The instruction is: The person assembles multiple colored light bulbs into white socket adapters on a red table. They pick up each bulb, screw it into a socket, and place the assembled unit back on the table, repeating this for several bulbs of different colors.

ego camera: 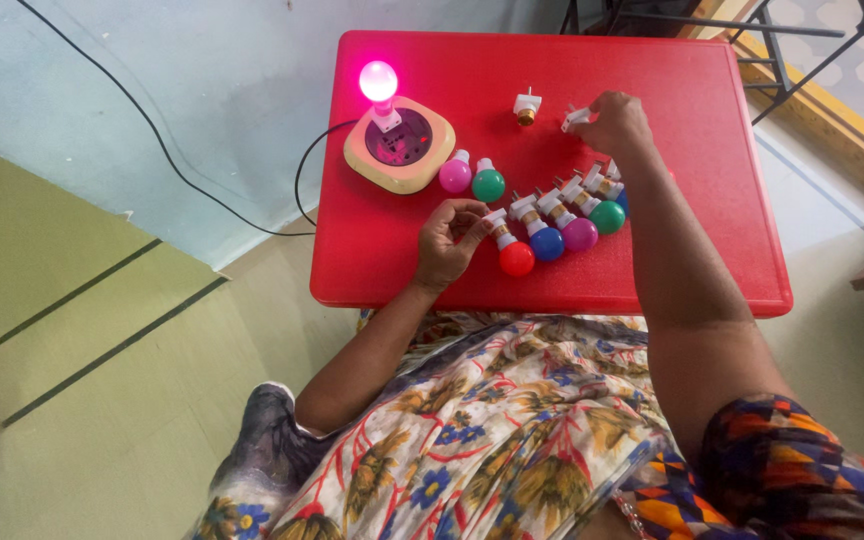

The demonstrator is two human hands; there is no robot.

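On a red table point(652, 80), my left hand point(447, 240) rests with its fingertips on the white base of a red bulb point(515, 257). Beside that lie a blue bulb point(546, 241), a purple bulb point(579, 233) and a green bulb point(607, 215) in a row, each with a white adapter. My right hand point(612, 122) pinches a small white adapter point(574, 117) at the table's far side. Another white adapter point(526, 105) sits alone to its left. A pink bulb point(454, 175) and a green bulb point(488, 183) lie near a round socket box point(399, 147).
A lit pink bulb point(378, 82) stands plugged into the cream round socket box, whose black cable point(152, 130) runs off left across the floor. Metal railing point(782, 50) stands at the upper right. My lap in floral cloth point(492, 420) is against the table's near edge.
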